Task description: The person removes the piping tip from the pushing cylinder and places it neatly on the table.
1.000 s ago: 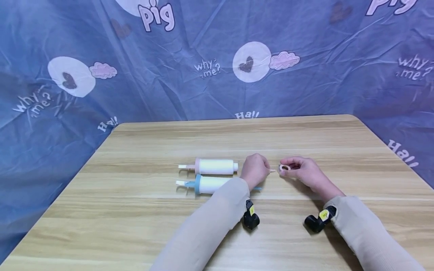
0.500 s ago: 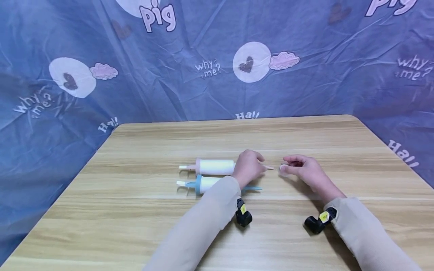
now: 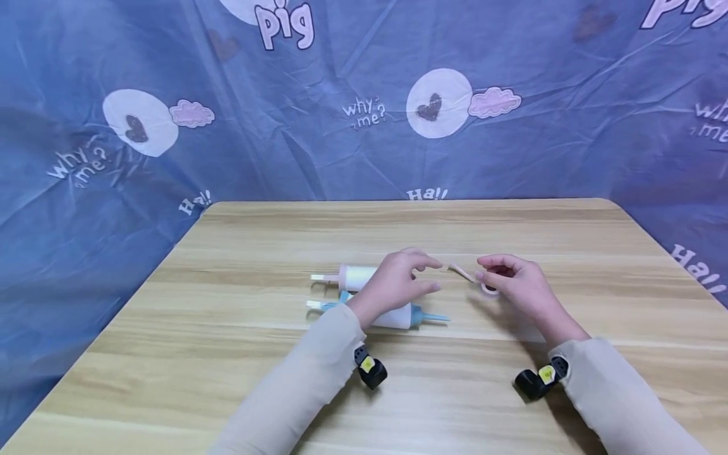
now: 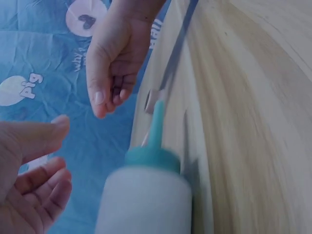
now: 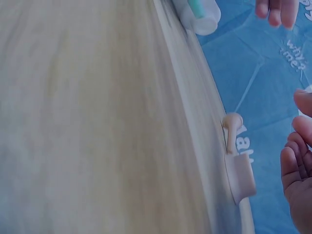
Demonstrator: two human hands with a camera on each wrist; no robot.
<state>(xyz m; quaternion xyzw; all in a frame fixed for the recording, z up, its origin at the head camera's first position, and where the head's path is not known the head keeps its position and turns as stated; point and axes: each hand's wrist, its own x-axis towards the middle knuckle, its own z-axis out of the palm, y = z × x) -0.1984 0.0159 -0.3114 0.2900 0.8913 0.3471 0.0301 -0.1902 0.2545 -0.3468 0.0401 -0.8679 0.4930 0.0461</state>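
Over the right ends of two white tubes, my left hand (image 3: 395, 281) is spread with thumb and fingers apart, holding nothing. One white tube (image 4: 144, 202) has a blue cap and thin blue nozzle; the other, with a pink collar (image 3: 343, 278), is partly hidden by the hand. A pink ring-shaped cap (image 5: 241, 179) lies on the table beneath my right hand (image 3: 520, 284). Beside it is a slim pink stem (image 3: 461, 273), its end rounded in the right wrist view. My right fingers are loosely bent above these pieces, with nothing visible between them.
Both tubes lie side by side on the wooden table (image 3: 227, 379), with white-tipped rods sticking out at their left ends. A blue printed cloth (image 3: 256, 126) hangs behind the far edge. Each wrist wears a black camera (image 3: 372, 373).
My left hand has let go of the pink stem and drawn back leftward, opening. My right hand has released the pink cap, which rests on the table beside the stem. The head view has shifted slightly.
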